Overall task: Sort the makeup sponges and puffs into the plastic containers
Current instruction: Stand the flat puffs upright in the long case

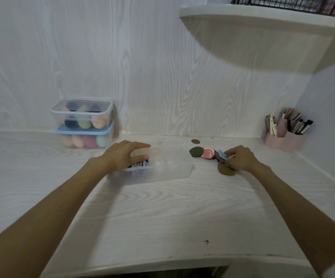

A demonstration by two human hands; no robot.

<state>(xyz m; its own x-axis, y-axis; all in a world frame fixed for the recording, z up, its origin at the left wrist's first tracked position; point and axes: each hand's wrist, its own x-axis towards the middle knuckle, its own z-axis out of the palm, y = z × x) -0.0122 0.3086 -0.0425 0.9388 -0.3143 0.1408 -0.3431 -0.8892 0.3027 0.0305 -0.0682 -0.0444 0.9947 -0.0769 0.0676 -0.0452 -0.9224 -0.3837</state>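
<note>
Puffs lie loose on the counter, right of the clear box that already holds a row. Right hand pinches what looks like a blue puff; left hand rests open-fingered on the box. A light grip might drag neighbouring puffs along or drop the one pinched.

Open container lies left of loose puffs, stacked containers behind
</note>
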